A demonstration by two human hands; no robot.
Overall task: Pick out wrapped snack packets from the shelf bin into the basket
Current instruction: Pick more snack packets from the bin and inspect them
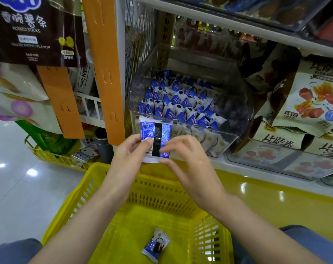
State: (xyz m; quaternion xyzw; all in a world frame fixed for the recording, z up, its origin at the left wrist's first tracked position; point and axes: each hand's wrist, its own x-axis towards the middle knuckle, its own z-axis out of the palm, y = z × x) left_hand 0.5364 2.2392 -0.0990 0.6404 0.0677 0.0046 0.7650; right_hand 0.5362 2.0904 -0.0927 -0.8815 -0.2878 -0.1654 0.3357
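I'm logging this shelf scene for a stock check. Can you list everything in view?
Held blue-and-white wrapped snack packet: one, blue and white with a black strip, above the basket.
Loose blue-and-white snack packet: one, blue and white, on the basket floor.
Binned snack packets: many, blue and white, inside the bin.
Clear plastic shelf bin: one, transparent, on the shelf.
Yellow slotted plastic basket: one, yellow, below the hands.
Dark brown potato-sticks bag: one, brown, upper left.
Orange hanging display strips: two, orange, left of the bin.
Cream snack bags: several, cream with red cubes, right of the bin.
Left hand: pinches the held packet's left edge.
Right hand: pinches its lower right.

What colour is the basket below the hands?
Yellow basket, clearest in the head view.
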